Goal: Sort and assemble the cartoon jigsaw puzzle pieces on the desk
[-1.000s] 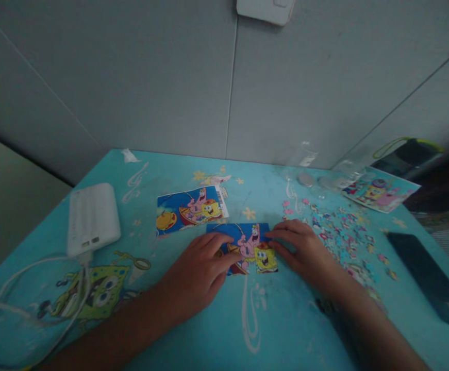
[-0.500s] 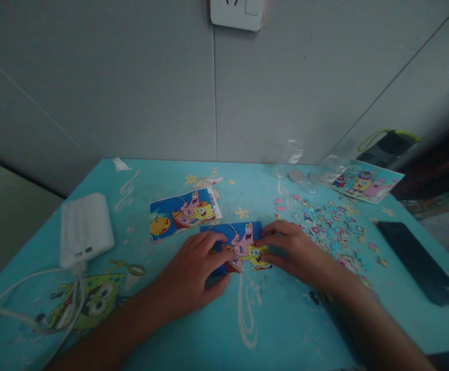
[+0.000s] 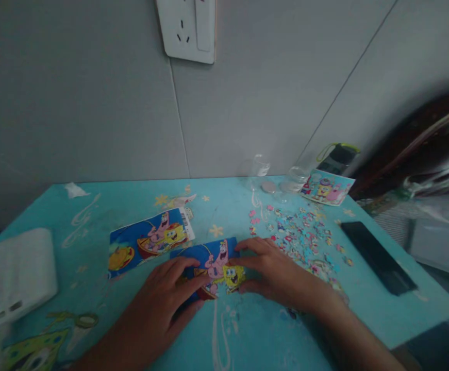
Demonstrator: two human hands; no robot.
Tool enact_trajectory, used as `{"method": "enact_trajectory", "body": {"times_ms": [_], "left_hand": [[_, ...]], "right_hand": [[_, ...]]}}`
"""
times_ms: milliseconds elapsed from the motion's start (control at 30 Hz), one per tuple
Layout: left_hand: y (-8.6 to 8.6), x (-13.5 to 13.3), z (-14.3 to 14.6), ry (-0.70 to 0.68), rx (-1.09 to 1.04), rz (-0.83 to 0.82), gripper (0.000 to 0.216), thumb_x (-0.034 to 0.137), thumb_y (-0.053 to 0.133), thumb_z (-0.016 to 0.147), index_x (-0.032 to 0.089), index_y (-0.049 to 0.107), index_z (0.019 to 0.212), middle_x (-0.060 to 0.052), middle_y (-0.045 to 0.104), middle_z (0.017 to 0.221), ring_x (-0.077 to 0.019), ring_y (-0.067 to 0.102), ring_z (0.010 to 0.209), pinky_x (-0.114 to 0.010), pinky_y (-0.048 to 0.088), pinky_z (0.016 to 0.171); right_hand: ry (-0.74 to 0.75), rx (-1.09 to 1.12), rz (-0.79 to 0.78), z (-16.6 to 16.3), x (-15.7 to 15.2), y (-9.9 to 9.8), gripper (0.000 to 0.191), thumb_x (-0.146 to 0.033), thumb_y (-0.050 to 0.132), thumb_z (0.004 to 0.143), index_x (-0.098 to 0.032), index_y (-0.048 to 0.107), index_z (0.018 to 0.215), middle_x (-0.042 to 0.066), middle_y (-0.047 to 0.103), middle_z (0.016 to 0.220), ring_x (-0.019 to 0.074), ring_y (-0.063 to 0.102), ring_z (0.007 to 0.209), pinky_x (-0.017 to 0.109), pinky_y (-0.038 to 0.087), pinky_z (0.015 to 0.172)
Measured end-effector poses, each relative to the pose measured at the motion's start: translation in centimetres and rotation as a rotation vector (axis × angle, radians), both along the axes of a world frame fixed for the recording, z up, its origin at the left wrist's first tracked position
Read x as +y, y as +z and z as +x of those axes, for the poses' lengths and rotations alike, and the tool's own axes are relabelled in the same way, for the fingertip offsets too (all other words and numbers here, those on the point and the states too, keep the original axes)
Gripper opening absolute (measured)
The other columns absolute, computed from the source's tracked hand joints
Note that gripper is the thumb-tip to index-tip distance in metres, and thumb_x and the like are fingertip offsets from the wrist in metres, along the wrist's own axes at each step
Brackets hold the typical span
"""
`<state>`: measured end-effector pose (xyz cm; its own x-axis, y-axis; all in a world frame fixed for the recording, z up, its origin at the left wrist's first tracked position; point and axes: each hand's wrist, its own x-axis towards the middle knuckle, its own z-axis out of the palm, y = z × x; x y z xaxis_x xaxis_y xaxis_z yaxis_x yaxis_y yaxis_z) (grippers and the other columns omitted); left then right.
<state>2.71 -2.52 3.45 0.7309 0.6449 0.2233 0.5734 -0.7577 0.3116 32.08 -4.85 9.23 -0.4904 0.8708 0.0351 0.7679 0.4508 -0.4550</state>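
A small jigsaw puzzle [image 3: 218,265] with a blue ground, a pink starfish and a yellow sponge figure lies flat on the table between my hands. My left hand [image 3: 170,299] covers its left part, fingers bent over the top and thumb near the lower edge. On the right side, my right hand [image 3: 265,268] grips the edge, its fingers curved from the upper corner to the lower one. Just behind lies a picture card [image 3: 147,239] with the same design. To the right of my right hand, loose jigsaw pieces [image 3: 301,232] are spread in a heap.
A white power bank [image 3: 19,275] with a cable stands at the left. At the back right are clear jars [image 3: 261,167], a round lid [image 3: 268,187], another picture card [image 3: 328,188] and a dark bottle [image 3: 338,158]. A black phone [image 3: 377,255] lies near the right edge.
The view has swung to the right and up, so everything sits further left and lower. Both hands stay at the puzzle with nearly the same hold.
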Motion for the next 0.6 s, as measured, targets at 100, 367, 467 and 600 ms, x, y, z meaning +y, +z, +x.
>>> {"method": "enact_trajectory", "body": {"times_ms": [100, 367, 467, 600], "left_hand": [[-0.5, 0.2, -0.3, -0.008, 0.025, 0.071, 0.04, 0.039, 0.062, 0.093, 0.04, 0.059, 0.133, -0.003, 0.054, 0.135, -0.026, 0.057, 0.118, -0.043, 0.053, 0.097], [-1.8, 0.7, -0.8, -0.048, 0.024, 0.231, 0.043, 0.043, 0.061, 0.092, 0.037, 0.058, 0.135, -0.005, 0.055, 0.138, -0.0258, 0.06, 0.117, -0.04, 0.057, 0.094], [-2.7, 0.9, -1.3, -0.07, 0.032, 0.285, 0.046, 0.038, 0.056, 0.094, 0.036, 0.054, 0.139, -0.005, 0.052, 0.143, -0.027, 0.059, 0.121, -0.041, 0.058, 0.094], [-3.7, 1.7, -2.3, -0.101, 0.038, 0.323, 0.05, 0.036, 0.056, 0.095, 0.037, 0.05, 0.144, -0.005, 0.052, 0.145, -0.0264, 0.06, 0.122, -0.039, 0.06, 0.091]], "right_hand": [[0.002, 0.017, 0.002, -0.1, 0.0, 0.0, 0.048, -0.039, 0.077, 0.084, -0.035, 0.065, 0.13, 0.004, 0.061, 0.13, 0.0225, 0.056, 0.122, 0.042, 0.043, 0.107], [0.009, 0.024, 0.051, -0.1, -0.2, -0.6, 0.049, -0.04, 0.071, 0.089, -0.032, 0.059, 0.136, 0.006, 0.061, 0.131, 0.0228, 0.054, 0.125, 0.042, 0.042, 0.107], [0.021, 0.019, 0.073, -0.2, -0.2, -0.9, 0.046, -0.042, 0.067, 0.092, -0.028, 0.06, 0.135, 0.007, 0.062, 0.131, 0.0227, 0.055, 0.124, 0.04, 0.042, 0.108], [0.033, 0.003, 0.095, -0.4, -0.1, -1.3, 0.046, -0.042, 0.062, 0.095, -0.022, 0.057, 0.136, 0.009, 0.061, 0.133, 0.0222, 0.054, 0.125, 0.038, 0.041, 0.108]]}}
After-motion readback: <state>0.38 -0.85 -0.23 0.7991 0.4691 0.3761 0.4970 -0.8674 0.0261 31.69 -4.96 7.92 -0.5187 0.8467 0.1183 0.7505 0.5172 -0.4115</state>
